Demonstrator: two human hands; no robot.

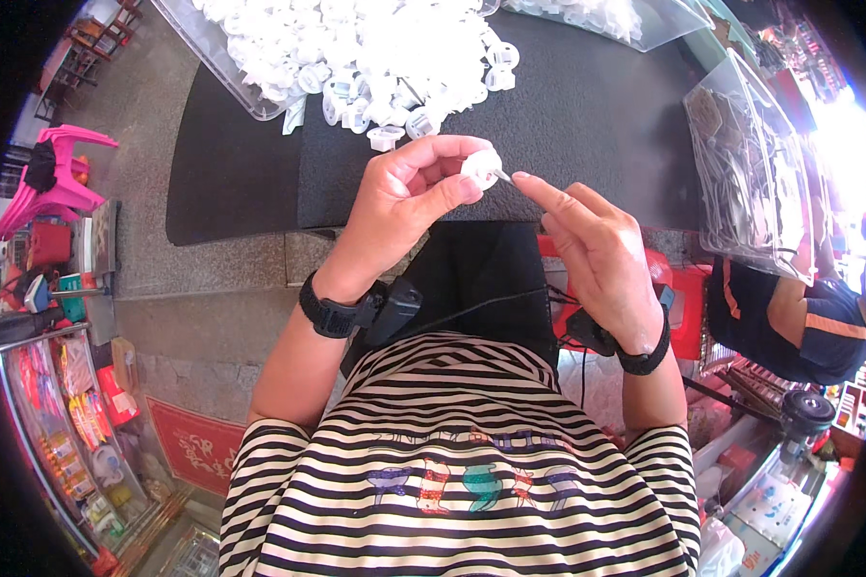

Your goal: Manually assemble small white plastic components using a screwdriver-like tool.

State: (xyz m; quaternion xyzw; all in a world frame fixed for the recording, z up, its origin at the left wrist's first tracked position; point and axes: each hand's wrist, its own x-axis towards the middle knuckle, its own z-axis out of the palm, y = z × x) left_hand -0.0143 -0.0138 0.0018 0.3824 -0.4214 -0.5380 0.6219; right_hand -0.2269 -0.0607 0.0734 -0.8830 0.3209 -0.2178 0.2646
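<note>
My left hand [402, 200] is closed, pinching a small round white plastic part [481, 169] between thumb and fingers above the table's near edge. At that part's right side is a thin metal piece [502, 176], its far end against or inside the white plastic; I cannot tell which. My right hand [597, 248] has its forefinger stretched to the outer end of this metal piece, with the other fingers curled and the thumb partly hidden. A large pile of similar white plastic parts [385, 58] lies just beyond my left hand, spilling from a clear tub [247, 88].
The black table [568, 125] extends in front of me. At its right stands a clear bin [755, 183] of flat metal-looking pieces; another clear tub [659, 21] sits at the back. A person [789, 317] is at the right. Pink plastic stools [67, 178] stand left.
</note>
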